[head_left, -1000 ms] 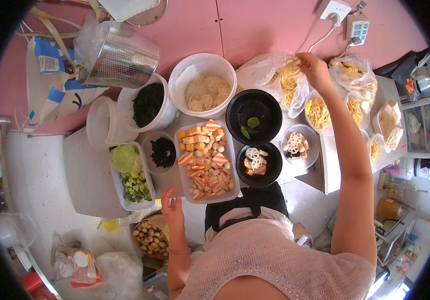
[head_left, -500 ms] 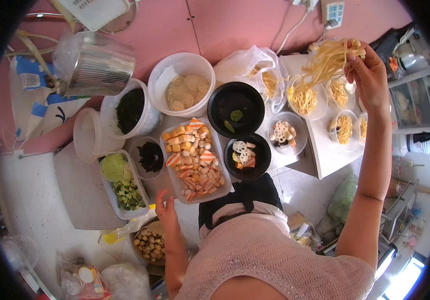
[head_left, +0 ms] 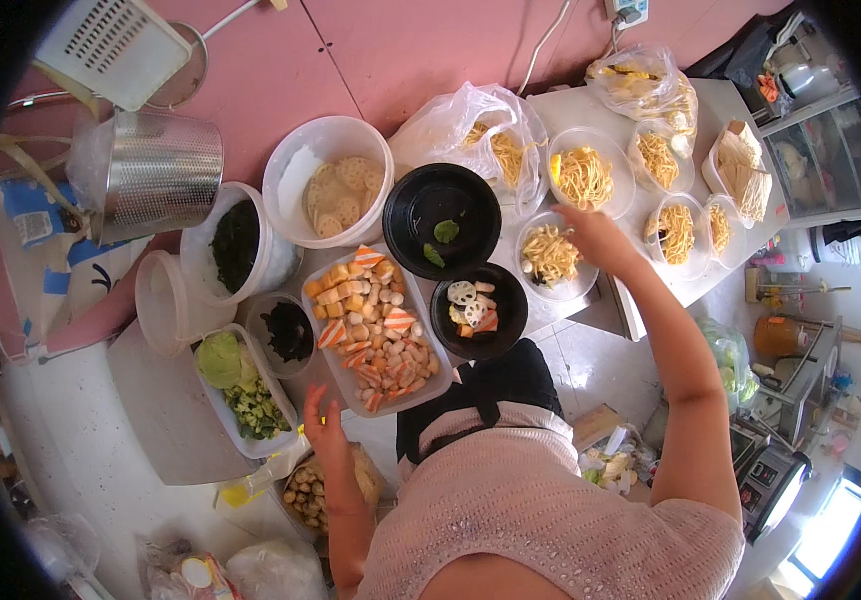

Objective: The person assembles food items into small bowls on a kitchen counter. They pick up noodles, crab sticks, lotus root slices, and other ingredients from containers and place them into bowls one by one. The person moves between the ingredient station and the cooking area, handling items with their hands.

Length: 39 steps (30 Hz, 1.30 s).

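My right hand (head_left: 593,238) reaches over the rim of a clear round bowl (head_left: 587,287) on the right side. Its fingers are closed on pale flat noodles (head_left: 550,255), which lie in that bowl over other food. My left hand (head_left: 326,428) is held open, fingers apart and holding nothing, close to the near edge of a white tub (head_left: 437,383). Fish balls, tofu cubes and orange-striped pieces (head_left: 375,320) fill this tub. Beside it, a black bowl (head_left: 517,335) contains lotus root slices (head_left: 462,293) and striped pieces. A larger black bowl (head_left: 420,200) behind holds green leaves (head_left: 445,232).
Several clear bowls of noodles (head_left: 582,178) stand at the right, with bagged noodles (head_left: 505,155) behind. A tub of lotus slices (head_left: 280,190), a tub of dark seaweed (head_left: 235,250) and a greens container (head_left: 220,420) are on the left. A perforated metal strainer (head_left: 165,170) stands beyond.
My right hand has come down and leftward from high on the right, bringing the noodles into the clear bowl. My left hand stays open near the tub. The whole view has shifted slightly.
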Available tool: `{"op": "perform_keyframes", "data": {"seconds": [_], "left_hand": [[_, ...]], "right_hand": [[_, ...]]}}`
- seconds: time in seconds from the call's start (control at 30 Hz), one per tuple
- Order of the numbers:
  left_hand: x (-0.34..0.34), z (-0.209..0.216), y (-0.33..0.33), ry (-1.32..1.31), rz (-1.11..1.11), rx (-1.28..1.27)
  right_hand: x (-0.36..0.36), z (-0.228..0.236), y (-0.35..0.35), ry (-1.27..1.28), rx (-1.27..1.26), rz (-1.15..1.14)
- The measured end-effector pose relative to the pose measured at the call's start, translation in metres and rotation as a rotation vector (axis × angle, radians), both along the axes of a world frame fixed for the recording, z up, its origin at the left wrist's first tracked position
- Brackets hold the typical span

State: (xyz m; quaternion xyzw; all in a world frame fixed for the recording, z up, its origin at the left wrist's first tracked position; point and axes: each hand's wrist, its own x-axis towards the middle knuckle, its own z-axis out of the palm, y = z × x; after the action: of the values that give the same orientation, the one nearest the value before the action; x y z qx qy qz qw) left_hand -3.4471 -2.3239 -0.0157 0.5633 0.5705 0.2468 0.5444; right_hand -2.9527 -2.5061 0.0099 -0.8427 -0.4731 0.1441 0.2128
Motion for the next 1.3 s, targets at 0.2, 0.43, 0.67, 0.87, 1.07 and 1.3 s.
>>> {"op": "perform_keyframes", "data": {"seconds": [0.2,0.43,0.67,0.87,1.07,1.3], "left_hand": [[-0.007,0.001,-0.007,0.037,0.047,-0.005],[-0.022,0.003,-0.043,0.077,0.223,-0.058],[-0.046,-0.020,-0.059,0.077,0.295,0.019],[0.040,0.013,-0.048,0.017,-0.077,-0.012],[0.233,0.055,-0.061,-0.164,-0.907,0.394],[0.315,0.033,-0.074,-0.051,-1.097,0.492]], "right_hand": [[0.066,-0.010,0.129,-0.161,0.075,0.231],[0.075,-0.108,0.202,-0.373,-0.376,0.255],[0.087,-0.076,0.169,-0.184,-0.228,0.291],[0.104,-0.075,0.137,-0.018,0.056,0.130],[0.096,-0.052,0.146,-0.032,0.245,0.137],[0.102,0.016,0.126,0.130,0.404,0.039]]}}
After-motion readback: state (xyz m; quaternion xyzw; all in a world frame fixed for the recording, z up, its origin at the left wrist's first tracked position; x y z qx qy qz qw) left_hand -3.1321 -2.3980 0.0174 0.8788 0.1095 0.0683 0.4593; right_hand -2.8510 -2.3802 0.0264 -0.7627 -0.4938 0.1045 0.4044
